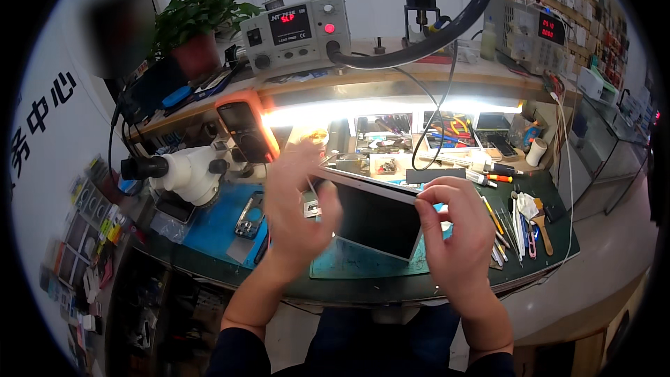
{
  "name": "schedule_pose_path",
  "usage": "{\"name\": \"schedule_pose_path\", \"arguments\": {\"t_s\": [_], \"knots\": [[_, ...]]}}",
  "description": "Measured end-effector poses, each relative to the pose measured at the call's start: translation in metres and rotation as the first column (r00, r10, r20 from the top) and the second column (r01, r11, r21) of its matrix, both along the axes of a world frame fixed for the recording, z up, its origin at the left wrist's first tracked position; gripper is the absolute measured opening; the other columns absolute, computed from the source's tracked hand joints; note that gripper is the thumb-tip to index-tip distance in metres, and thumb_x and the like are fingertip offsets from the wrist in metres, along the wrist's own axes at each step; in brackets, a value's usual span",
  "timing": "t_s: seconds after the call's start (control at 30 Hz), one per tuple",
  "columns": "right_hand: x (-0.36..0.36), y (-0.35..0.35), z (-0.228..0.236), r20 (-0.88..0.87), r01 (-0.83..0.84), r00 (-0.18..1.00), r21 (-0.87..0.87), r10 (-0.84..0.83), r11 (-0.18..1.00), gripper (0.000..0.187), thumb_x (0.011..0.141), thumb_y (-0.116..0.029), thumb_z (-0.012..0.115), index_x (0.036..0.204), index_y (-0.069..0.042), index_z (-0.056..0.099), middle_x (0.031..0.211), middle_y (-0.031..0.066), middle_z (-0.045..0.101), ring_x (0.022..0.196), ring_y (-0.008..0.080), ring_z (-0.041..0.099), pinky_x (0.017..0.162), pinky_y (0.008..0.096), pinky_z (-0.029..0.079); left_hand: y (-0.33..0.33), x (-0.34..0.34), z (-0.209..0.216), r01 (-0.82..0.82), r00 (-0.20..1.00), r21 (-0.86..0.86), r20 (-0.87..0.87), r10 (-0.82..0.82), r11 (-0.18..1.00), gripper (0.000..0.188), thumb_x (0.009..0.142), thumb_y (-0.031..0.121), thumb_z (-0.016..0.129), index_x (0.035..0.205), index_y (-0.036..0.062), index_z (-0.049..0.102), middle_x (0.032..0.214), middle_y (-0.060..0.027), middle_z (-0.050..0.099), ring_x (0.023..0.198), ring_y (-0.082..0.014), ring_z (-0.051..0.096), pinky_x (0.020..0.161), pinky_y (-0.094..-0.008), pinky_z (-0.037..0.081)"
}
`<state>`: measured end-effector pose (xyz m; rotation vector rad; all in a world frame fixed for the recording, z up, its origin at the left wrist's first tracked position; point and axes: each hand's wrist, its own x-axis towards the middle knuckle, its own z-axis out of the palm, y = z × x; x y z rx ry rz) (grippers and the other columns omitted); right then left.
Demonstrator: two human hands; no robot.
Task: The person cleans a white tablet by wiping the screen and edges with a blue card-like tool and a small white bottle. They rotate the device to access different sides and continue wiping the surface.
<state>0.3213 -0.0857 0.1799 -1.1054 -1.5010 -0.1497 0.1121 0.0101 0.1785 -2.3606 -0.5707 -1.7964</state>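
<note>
A tablet (pixel 377 220) with a dark screen and white border is held tilted above the bench in the middle of the view. My right hand (pixel 457 234) pinches its right edge near the upper corner between thumb and fingers. At the tablet's left end is my left hand (pixel 296 209), smeared by motion. Its thumb stands apart from the blurred fingers. A thin light sliver shows beside that hand, too blurred to name. Whether the left hand grips anything is unclear. Beneath the tablet lies a green work mat (pixel 342 262).
Left of the hands are a microscope (pixel 185 171), an orange multimeter (pixel 248 129) and a phone frame (pixel 250 215) on a blue mat (pixel 216 227). Brushes and thin tools (pixel 523 227) lie at right. Tool trays (pixel 384 132) stand behind, under a shelf with a hot-air station (pixel 293 35).
</note>
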Motion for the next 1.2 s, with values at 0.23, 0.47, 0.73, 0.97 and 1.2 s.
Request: {"name": "schedule_pose_path", "arguments": {"t_s": [0.23,0.47,0.73,0.97,1.2], "knots": [[0.017,0.017,0.010,0.017,-0.005,1.000,-0.131,0.007,0.991,0.006,0.096,-0.004,0.070,0.099,-0.001,0.066,0.099,0.0149,0.069,0.088,0.0344,0.069,0.073,0.0400,0.055,0.036,-0.037,-0.039,0.487,0.869,-0.689,0.322,-0.375,0.537,0.052,0.104,0.000,0.059,0.153,0.0073,0.047,0.131,-0.0069,0.063,0.113,-0.0085,0.059,0.092,-0.0252,0.048],[0.032,0.056,0.022,-0.053,-0.189,0.982,-0.271,0.181,0.944,0.019,0.099,-0.019,0.071,0.101,0.000,0.068,0.097,0.0124,0.069,0.094,0.0252,0.072,0.076,0.0377,0.064,-0.002,-0.064,-0.029,0.354,0.923,-0.755,0.184,-0.339,0.553,0.054,0.095,-0.007,0.067,0.148,0.0011,0.056,0.120,-0.0075,0.074,0.098,-0.0094,0.067,0.082,-0.0236,0.055],[0.006,0.081,0.019,0.034,-0.212,0.973,-0.263,0.229,0.941,0.037,0.099,-0.037,0.071,0.093,-0.001,0.071,0.089,0.0149,0.071,0.078,0.0306,0.071,0.072,0.0398,0.056,-0.054,-0.049,-0.063,0.319,0.948,-0.425,0.149,-0.282,0.847,0.061,0.087,-0.001,0.076,0.144,-0.0077,0.056,0.133,-0.0292,0.069,0.114,-0.0260,0.074,0.090,-0.0349,0.065],[-0.012,0.099,0.028,0.202,-0.255,0.926,-0.284,0.318,0.924,0.030,0.104,-0.028,0.066,0.093,0.000,0.070,0.084,0.0104,0.070,0.080,0.0223,0.070,0.070,0.0353,0.058,-0.062,-0.022,-0.067,0.196,0.980,-0.045,0.054,-0.193,0.980,0.061,0.088,0.028,0.082,0.135,-0.0021,0.058,0.130,-0.0272,0.069,0.116,-0.0414,0.072,0.094,-0.0426,0.063],[0.005,0.101,0.016,0.097,-0.503,0.855,-0.090,0.510,0.860,0.025,0.098,-0.023,0.074,0.086,-0.001,0.070,0.080,0.0078,0.069,0.071,0.0194,0.068,0.061,0.0325,0.059,-0.067,0.007,-0.043,0.216,0.971,0.030,-0.116,-0.211,0.976,0.083,0.077,0.070,0.083,0.127,0.0072,0.061,0.136,-0.0155,0.063,0.119,-0.0341,0.066,0.095,-0.0420,0.057]]}}
